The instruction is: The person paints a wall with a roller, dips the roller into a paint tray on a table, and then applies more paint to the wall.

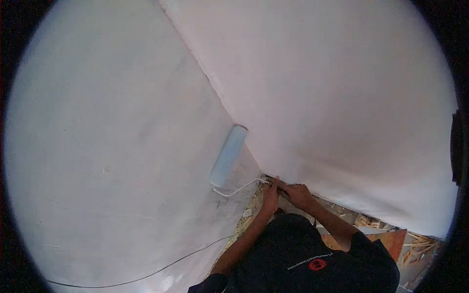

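Note:
A paint roller (pixel 228 155) with a pale blue sleeve lies against the left wall close to the corner, tilted with its upper end towards the corner line. Its bent wire frame (pixel 239 189) runs from the sleeve's lower end to the dark handle. My left hand (pixel 270 193) is closed around the handle just below the wire. Beside it, to the right, my right hand (pixel 299 195) also grips the handle. The fingers of both hands cover most of the handle.
A left wall (pixel 107 107) with patchy paint meets a smoother right wall (pixel 332 88) at a slanting corner. A thin black cable (pixel 161 269) crosses low on the left. Wood scraps (pixel 369 221) and a reddish-brown board (pixel 394 242) lie on the floor.

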A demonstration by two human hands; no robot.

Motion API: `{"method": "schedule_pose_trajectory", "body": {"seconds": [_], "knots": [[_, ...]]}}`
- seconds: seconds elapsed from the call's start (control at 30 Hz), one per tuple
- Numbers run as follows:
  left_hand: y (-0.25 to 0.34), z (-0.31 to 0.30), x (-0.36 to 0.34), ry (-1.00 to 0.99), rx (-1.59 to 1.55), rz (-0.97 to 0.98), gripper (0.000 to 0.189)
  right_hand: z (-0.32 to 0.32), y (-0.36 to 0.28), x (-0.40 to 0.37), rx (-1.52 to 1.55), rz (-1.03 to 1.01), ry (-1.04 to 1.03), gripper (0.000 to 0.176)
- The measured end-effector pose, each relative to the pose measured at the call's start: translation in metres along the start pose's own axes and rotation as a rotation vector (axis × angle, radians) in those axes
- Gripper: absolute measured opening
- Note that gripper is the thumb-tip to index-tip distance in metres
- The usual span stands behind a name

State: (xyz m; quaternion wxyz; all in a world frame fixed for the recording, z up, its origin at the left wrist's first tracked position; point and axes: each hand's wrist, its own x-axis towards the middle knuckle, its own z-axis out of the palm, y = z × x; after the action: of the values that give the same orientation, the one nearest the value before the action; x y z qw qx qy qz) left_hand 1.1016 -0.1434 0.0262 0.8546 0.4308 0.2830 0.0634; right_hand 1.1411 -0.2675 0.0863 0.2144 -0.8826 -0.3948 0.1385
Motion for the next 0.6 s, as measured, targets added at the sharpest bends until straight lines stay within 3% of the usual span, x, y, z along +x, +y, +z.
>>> {"method": "schedule_pose_trajectory", "body": {"seconds": [0.07, 0.13, 0.3, 0.37, 0.6], "knots": [[0.005, -0.001, 0.004, -0.018, 0.09, 0.081, 0.028, -0.007, -0.001, 0.006, 0.043, -0.05, 0.053, 0.049], [0.013, 0.005, 0.001, 0.007, 0.061, 0.033, 0.028, -0.012, 0.001, 0.01, 0.108, -0.117, 0.123, 0.048], [-0.023, -0.018, 0.026, -0.027, 0.246, 0.063, 0.028, 0.01, 0.024, 0.012, 0.113, -0.128, 0.023, 0.046], [-0.014, -0.008, 0.022, -0.059, 0.13, -0.058, 0.024, 0.029, 0.043, 0.016, 0.119, -0.141, 0.002, 0.045], [-0.058, -0.035, 0.061, 0.073, 0.215, -0.069, 0.026, 0.034, 0.042, 0.022, 0.299, -0.079, -0.078, 0.046]]}}
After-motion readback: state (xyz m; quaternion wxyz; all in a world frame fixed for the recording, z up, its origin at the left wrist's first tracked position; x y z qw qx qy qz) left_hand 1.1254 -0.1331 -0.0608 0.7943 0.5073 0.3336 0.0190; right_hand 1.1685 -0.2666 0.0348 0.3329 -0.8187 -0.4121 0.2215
